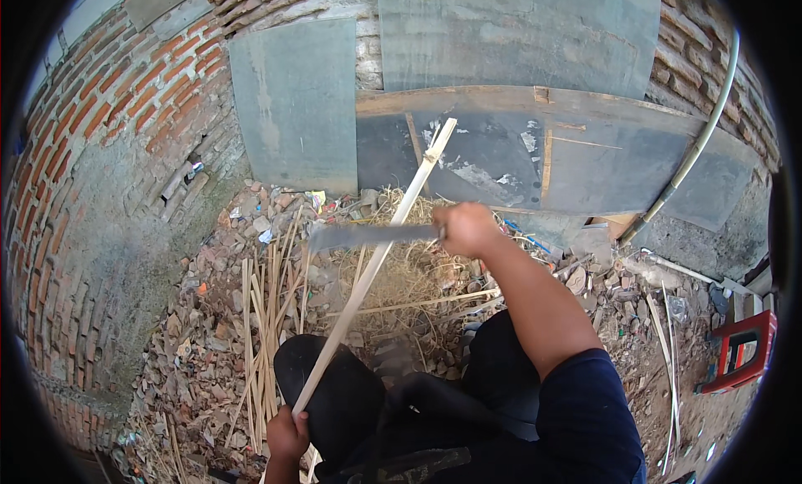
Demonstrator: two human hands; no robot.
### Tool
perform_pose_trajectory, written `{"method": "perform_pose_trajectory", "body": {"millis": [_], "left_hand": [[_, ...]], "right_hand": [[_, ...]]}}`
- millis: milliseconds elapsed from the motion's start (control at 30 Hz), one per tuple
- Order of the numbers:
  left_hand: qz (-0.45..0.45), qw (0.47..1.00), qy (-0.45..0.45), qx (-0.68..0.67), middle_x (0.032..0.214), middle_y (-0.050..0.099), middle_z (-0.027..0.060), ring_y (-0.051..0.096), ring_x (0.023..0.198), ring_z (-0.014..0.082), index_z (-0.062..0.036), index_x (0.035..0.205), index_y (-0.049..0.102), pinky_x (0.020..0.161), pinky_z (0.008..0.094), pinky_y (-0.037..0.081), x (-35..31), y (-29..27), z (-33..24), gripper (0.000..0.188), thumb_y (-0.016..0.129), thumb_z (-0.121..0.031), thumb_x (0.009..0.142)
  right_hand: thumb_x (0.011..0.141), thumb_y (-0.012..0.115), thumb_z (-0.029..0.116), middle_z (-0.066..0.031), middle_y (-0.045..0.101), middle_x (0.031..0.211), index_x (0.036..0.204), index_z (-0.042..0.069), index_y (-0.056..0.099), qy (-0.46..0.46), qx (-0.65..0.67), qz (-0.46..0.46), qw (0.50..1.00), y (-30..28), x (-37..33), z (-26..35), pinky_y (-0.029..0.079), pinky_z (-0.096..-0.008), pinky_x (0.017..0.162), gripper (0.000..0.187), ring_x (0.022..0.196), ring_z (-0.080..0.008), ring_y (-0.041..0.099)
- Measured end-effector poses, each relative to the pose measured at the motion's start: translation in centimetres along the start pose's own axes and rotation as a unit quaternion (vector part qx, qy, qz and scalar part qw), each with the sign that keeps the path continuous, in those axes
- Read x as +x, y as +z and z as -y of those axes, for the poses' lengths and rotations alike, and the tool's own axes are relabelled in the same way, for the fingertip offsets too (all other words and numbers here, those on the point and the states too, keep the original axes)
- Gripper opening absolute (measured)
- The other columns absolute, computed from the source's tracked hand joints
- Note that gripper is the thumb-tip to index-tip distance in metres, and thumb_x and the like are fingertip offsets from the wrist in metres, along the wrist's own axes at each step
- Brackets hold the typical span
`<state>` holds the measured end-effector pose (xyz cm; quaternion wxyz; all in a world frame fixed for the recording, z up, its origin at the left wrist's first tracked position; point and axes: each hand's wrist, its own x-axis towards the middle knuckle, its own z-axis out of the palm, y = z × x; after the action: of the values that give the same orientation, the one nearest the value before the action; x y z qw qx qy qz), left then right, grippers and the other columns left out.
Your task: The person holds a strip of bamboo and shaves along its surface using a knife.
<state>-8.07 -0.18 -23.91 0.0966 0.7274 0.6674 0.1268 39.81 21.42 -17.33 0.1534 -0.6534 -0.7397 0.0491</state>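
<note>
A long pale bamboo strip point(363, 288) slants up and away from my left knee, with a node near its far end. My left hand point(288, 434) is closed around its near end. In my right hand point(469, 230), out over the rubble, is the handle of a machete point(368, 236). The broad grey blade points left and crosses the strip; motion blurs it. Whether the edge touches the bamboo I cannot tell. Below the blade lies a heap of straw-like shavings point(397, 275).
A bundle of split bamboo strips point(266, 334) lies on brick rubble to the left. More thin strips point(668, 359) lie at right, near a red plastic stool point(742, 350). A brick wall point(100, 200) stands left; grey panels point(292, 108) and a leaning pole point(689, 154) are at the back.
</note>
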Motion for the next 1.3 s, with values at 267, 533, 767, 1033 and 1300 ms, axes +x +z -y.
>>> {"method": "perform_pose_trajectory", "body": {"millis": [267,533,767,1033,1300], "left_hand": [[0.058,0.998,0.003,0.014,0.062,0.057,0.0237,0.059,0.060,0.0482,-0.0019,0.077,0.051,0.054,0.0549,0.045,1.1,-1.5,-0.6,0.037,0.060,-0.034,0.092],[0.062,0.997,-0.002,-0.034,0.059,0.054,0.0238,0.058,0.059,0.0478,-0.0001,0.075,0.050,0.053,0.0518,0.042,0.6,-2.4,-2.3,0.043,0.050,-0.036,0.098],[0.095,0.992,-0.058,-0.054,0.061,0.056,0.0254,0.059,0.063,0.0493,0.0009,0.075,0.052,0.054,0.0531,0.043,-1.5,-3.0,-1.2,0.046,0.050,-0.039,0.098],[0.096,0.995,-0.027,-0.005,0.065,0.059,0.0257,0.060,0.065,0.0495,0.0003,0.084,0.054,0.057,0.0562,0.045,-2.8,-2.3,1.0,0.037,0.054,-0.034,0.097],[0.095,0.995,-0.014,-0.004,0.063,0.058,0.0248,0.060,0.064,0.0489,0.0004,0.085,0.053,0.056,0.0548,0.046,-2.9,-2.1,1.0,0.034,0.056,-0.032,0.095]], "right_hand": [[0.072,0.063,0.015,-0.0226,0.069,0.087,0.101,0.006,0.067,0.190,0.112,-0.022,0.975,2.6,-1.3,-10.1,0.053,-0.0457,0.078,0.031,0.086,-0.0414,0.066],[0.076,0.064,0.019,-0.0168,0.071,0.097,0.102,0.011,0.068,0.124,0.046,0.046,0.990,-0.4,-1.1,-5.9,0.053,-0.0468,0.084,0.028,0.095,-0.0353,0.067],[0.075,0.064,0.016,-0.0117,0.070,0.096,0.105,0.013,0.068,-0.041,-0.016,0.196,0.980,-1.2,-1.6,3.0,0.054,-0.0484,0.080,0.030,0.096,-0.0324,0.068],[0.084,0.060,0.022,-0.0114,0.071,0.105,0.107,0.014,0.067,0.187,-0.017,0.119,0.975,-0.5,-0.1,-6.7,0.054,-0.0470,0.087,0.026,0.103,-0.0315,0.067],[0.073,0.062,0.019,-0.0176,0.071,0.095,0.096,0.011,0.070,0.168,0.076,0.086,0.979,1.6,-0.8,-8.0,0.053,-0.0441,0.084,0.026,0.093,-0.0355,0.067]]}}
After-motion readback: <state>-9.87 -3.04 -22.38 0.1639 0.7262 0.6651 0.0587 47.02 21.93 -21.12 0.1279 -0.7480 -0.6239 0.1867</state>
